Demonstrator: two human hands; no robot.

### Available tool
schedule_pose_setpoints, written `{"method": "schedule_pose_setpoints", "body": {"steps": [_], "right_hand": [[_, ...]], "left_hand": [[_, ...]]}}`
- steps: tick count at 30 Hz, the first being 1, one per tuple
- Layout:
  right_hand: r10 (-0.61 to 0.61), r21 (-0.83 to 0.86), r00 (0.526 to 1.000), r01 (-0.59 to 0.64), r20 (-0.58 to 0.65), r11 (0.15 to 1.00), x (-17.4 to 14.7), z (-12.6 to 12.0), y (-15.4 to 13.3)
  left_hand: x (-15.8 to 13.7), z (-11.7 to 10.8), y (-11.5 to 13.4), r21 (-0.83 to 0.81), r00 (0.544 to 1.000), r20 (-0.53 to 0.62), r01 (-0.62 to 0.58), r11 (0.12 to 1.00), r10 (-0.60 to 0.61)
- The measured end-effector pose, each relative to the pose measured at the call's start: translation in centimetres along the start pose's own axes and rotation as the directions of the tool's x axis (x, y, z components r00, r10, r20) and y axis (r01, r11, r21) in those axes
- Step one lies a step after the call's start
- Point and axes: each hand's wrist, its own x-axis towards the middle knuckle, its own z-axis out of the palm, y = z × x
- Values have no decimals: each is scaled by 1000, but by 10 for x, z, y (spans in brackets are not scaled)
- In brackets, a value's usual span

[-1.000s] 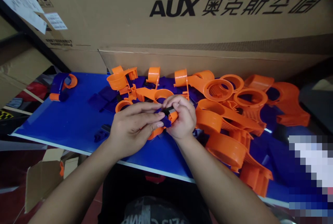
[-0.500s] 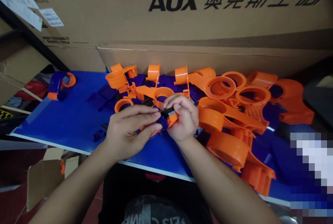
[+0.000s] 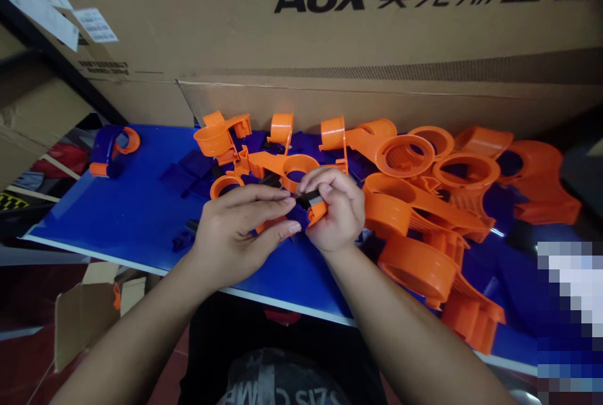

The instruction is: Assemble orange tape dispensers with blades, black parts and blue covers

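Note:
In the head view both my hands meet over the table's near side on an orange and blue tape dispenser point(image 3: 316, 211), much of it hidden by my fingers. My right hand point(image 3: 336, 210) is wrapped round its orange end, where a black piece with a grey toothed edge point(image 3: 311, 198) shows. My left hand point(image 3: 240, 232) pinches the blue part point(image 3: 299, 215) between thumb and fingers. Just behind my hands lie orange tape dispenser frames, one with a round ring point(image 3: 300, 165).
Orange dispenser frames point(image 3: 417, 267) are heaped on the right of the blue table point(image 3: 127, 223). Flat dark-blue parts point(image 3: 188, 172) lie at the back. An orange and blue dispenser point(image 3: 107, 152) stands far left. A large cardboard box point(image 3: 226, 28) forms the back wall; an open carton point(image 3: 85, 317) sits below left.
The whole scene has shifted slightly to the right as the camera moved. Both hands keep almost the same grip on the tape dispenser.

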Motion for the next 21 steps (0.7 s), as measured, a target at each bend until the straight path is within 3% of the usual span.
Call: {"method": "schedule_pose_setpoints", "body": {"steps": [10,16,21], "right_hand": [[-63,-77,997,67,46,995,-5,1,-4],[-89,-135,996,89,5,987,-9,3,1],[-125,-178,992,118,-29,977,-11,3,1]], "left_hand": [[4,8,1,-100,996,-29,80,992,-83],[17,6,3,-86,970,87,235,968,-227],[24,4,0,-56,959,113,266,962,-259]]}}
